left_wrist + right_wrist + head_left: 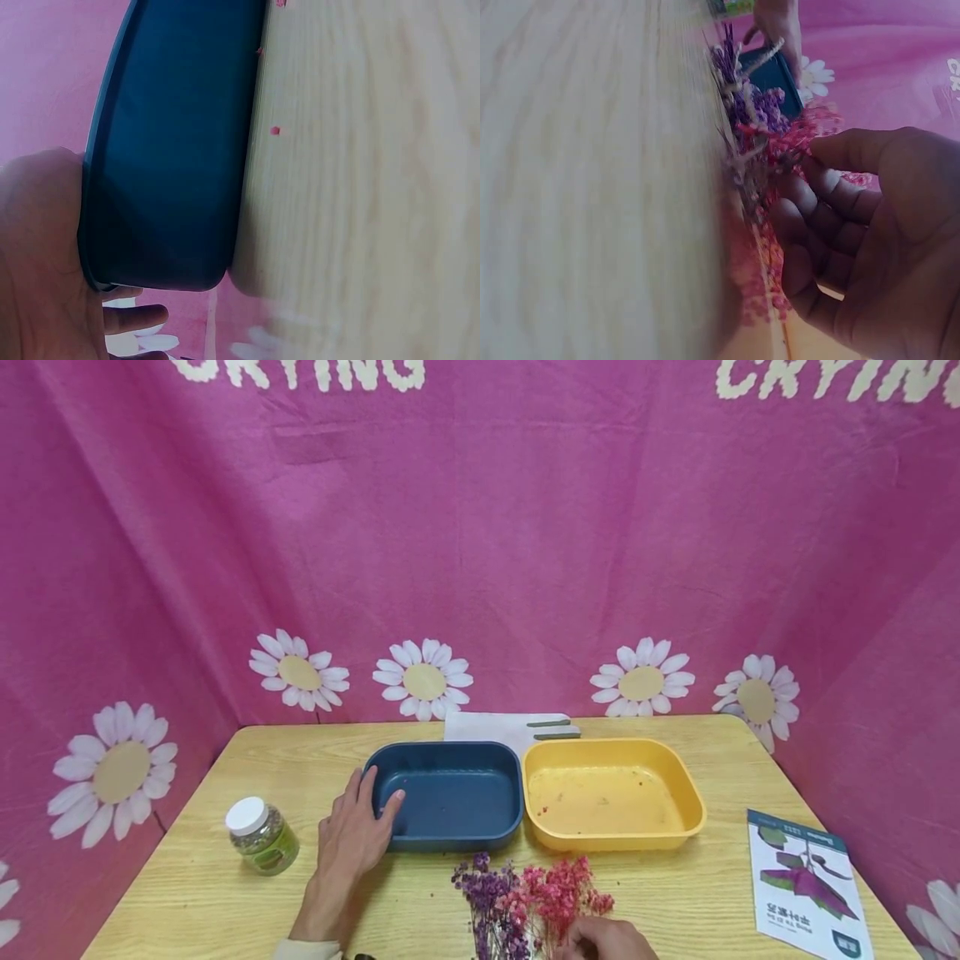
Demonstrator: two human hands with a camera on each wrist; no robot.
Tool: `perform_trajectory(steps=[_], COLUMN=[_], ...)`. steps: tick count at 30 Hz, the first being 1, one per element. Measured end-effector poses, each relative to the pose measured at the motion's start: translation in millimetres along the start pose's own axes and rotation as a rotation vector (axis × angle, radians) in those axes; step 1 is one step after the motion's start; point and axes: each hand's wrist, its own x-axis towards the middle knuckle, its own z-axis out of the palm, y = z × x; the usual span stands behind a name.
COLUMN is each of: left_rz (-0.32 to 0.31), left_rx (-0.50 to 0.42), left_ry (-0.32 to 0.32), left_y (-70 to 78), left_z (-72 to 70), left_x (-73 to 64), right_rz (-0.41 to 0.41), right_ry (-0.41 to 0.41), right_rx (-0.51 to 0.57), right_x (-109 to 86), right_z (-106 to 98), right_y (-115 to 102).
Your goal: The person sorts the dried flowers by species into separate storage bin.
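A dark blue rectangular basin stands left of centre on the table. My left hand holds its left end, the thumb over the rim and the fingers along the outer wall. In the left wrist view the basin shows its long side, with the left hand at one end. Near the front edge, my right hand pinches at a bunch of pink dried flowers. Purple dried flowers lie just left of it. The right wrist view shows the right hand's curled fingers against the stems.
A yellow basin with small bits in it touches the blue one. Behind them lies a white sheet. At the left is a white-lidded jar, at the right a packet with a leaf picture. A pink curtain surrounds the table.
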Motion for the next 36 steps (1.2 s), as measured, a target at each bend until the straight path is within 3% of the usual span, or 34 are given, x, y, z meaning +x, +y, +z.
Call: perform_trajectory(steps=[7, 13, 24, 36], left_rz=[-0.002, 0.001, 0.005, -0.001], left_rx=[0.000, 0.002, 0.005, 0.001], left_ry=[-0.007, -0.002, -0.003, -0.015], left_y=[0.3, 0.2, -0.4, -0.3], left_z=[0.2, -0.1, 0.2, -0.8], left_x=[1.5, 1.5, 2.3, 1.7], right_rz=[0.105, 0.133, 0.063, 0.162], right_ry=[0.041, 0.069, -0.047, -0.069], right_rx=[0.004, 0.039, 0.133, 0.043], right_x=[-8.9, -12.0, -10.8, -10.0], right_z=[-6.2, -11.1, -14.1, -9.0], right_y=[-4.2, -3.9, 7.2, 5.0])
